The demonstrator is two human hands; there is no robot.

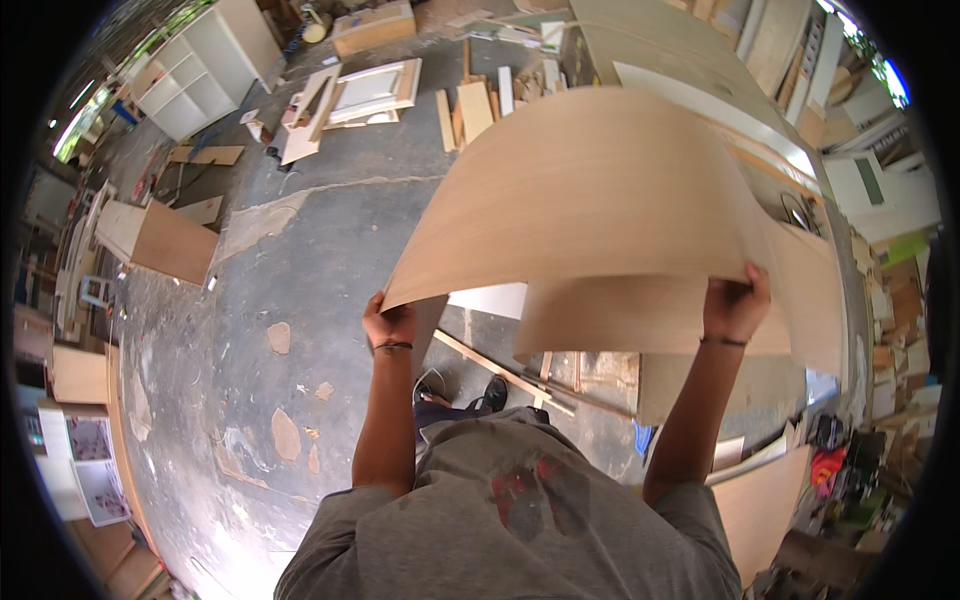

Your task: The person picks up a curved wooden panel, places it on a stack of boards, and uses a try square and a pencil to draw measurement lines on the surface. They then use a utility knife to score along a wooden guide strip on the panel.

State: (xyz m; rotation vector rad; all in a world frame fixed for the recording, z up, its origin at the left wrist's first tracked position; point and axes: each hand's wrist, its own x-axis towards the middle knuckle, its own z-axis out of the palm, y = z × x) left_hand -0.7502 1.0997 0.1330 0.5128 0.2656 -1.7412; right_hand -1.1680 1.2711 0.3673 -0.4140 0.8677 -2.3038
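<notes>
A large thin plywood sheet bows upward in front of me, its near edge toward my body. My left hand is closed on the near left corner, with the fingers partly hidden beneath it. Farther right, my right hand grips the near edge, thumb side up. Under the arch hangs a curled part of similar thin wood; I cannot tell whether it belongs to the same sheet. Both forearms reach forward, with a dark band on each wrist.
Narrow wood strips lie on the grey floor by my shoes. Offcuts and a white-panelled frame lie ahead. A brown box stands left, a white shelf unit far left. A large board and stacked scraps line the right.
</notes>
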